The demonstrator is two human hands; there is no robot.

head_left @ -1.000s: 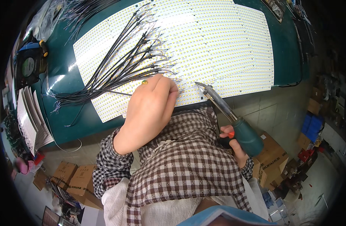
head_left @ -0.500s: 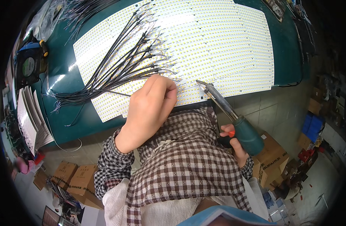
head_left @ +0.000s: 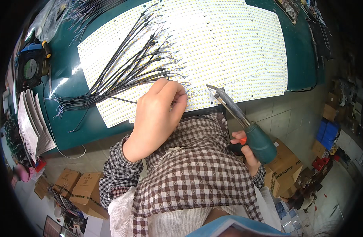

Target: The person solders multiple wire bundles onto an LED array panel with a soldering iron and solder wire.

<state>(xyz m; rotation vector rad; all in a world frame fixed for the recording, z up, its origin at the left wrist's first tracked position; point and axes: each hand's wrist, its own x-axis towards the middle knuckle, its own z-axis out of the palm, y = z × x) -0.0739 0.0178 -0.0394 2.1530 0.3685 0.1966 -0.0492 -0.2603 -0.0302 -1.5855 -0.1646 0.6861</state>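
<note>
My left hand is closed in a pinch at the near edge of the white LED boards. A thin black cable runs into it from the left; the end between the fingertips is hidden. My right hand grips a soldering gun with a green body and a red trigger. The gun's tip points up and left over the boards, to the right of my left fingers; whether it touches them I cannot tell. A fanned bundle of black cables lies across the boards' left part, stripped ends toward the middle.
The boards lie overlapping on a green table. A black device with a round dial stands at its left, beside leaning white sheets. More wires lie at the far left. Cardboard boxes sit on the floor at both sides.
My left hand has shifted very slightly to the right. The soldering gun and my right hand stay almost where they were.
</note>
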